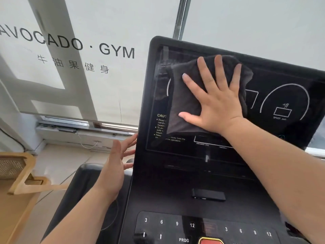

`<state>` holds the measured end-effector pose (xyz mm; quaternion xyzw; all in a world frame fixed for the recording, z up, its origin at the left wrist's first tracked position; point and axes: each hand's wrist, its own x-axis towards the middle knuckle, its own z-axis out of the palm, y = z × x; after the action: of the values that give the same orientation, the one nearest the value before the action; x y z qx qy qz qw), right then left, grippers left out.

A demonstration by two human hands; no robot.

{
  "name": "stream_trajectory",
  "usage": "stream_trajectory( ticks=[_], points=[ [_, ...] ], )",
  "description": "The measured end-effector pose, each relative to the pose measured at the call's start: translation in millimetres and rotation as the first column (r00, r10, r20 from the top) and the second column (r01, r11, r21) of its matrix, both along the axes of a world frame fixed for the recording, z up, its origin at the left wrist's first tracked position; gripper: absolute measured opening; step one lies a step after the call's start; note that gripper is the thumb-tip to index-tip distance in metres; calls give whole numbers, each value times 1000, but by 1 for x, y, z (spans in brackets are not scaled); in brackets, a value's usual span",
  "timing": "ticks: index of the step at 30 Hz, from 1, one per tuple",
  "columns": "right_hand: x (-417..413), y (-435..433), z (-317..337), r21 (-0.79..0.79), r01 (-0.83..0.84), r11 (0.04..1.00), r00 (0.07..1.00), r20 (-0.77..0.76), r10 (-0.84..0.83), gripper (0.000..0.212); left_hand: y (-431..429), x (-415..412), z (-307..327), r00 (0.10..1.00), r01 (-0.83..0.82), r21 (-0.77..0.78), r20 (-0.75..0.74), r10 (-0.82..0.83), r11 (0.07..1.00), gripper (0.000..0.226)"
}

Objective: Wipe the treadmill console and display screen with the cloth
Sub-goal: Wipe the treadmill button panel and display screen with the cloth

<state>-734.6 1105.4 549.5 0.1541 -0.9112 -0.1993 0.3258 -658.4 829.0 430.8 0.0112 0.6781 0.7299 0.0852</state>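
A black treadmill display screen point(274, 80) stands tilted in front of me, with white dial outlines and caution text. My right hand point(213, 101) lies flat with fingers spread on a dark grey cloth point(182, 101), pressing it against the left half of the screen. My left hand point(117, 162) is open beside the screen's left edge, its fingertips reaching behind that edge. Below the screen lies the console point(168, 194) with numbered buttons point(168, 223) and a red stop button point(211, 241).
A small black device point(208, 195) sits on the console ledge under the screen. A white window blind with gym lettering point(73, 44) hangs behind. A wooden chair frame point(22, 175) stands at the lower left on a light floor.
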Motion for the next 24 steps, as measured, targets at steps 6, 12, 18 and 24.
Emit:
stream_trajectory(
  ticks=[6,12,18,24],
  points=[
    [-27,-49,29,-106,106,989,994,-16,-108,98,0,-3,1,1000,8,-6,11,-8,1000,80],
    [-21,-83,2,-169,51,984,999,-8,-53,92,7,0,3,999,-48,6,-21,48,999,86],
    [12,-30,-40,-215,54,975,998,-21,-60,87,13,5,-1,995,-92,6,-33,92,996,73],
    [44,36,-62,-274,199,941,979,12,-204,94,14,7,-2,995,-65,26,-74,67,998,74]
  ],
)
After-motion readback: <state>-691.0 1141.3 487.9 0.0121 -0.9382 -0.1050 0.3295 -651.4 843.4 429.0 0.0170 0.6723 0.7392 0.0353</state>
